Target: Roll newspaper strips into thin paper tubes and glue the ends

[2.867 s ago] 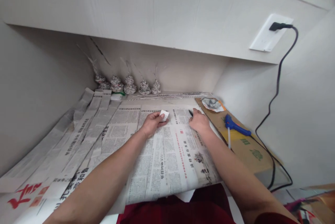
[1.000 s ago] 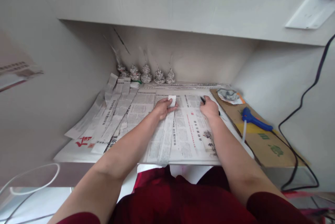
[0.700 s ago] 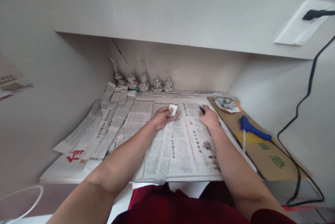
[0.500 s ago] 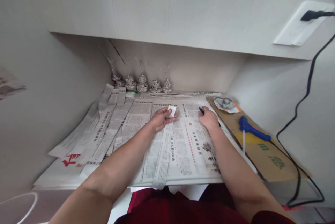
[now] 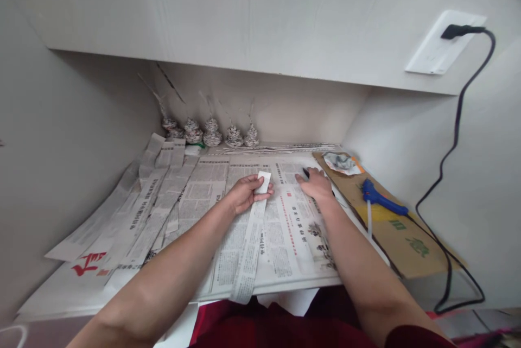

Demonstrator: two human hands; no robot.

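My left hand (image 5: 250,194) pinches the upper end of a long newspaper strip (image 5: 249,261). Its white end (image 5: 264,182) sticks up past my fingers, while the rest runs down over the front edge. My right hand (image 5: 316,184) rests low over the right part of the printed sheet, thumb spread away from the other fingers. Beneath it lies a slim black pen-like tool (image 5: 306,172), mostly covered by the hand, so its kind is unclear. Under both hands spreads an open newspaper (image 5: 285,228) with columns of print.
Overlapping newspaper strips (image 5: 142,201) lie at left. Several coiled paper figures (image 5: 212,133) stand along the back, near thin paper rods (image 5: 277,149). On cardboard (image 5: 423,258) at right sit a blue glue gun (image 5: 382,200) and a crumpled packet (image 5: 342,163). Its black cord (image 5: 458,136) reaches a wall socket (image 5: 431,52).
The view has shifted, moving the scene slightly left. My right thumb has spread leftward from the black tool. My left hand still grips the strip, whose upper end shows more.
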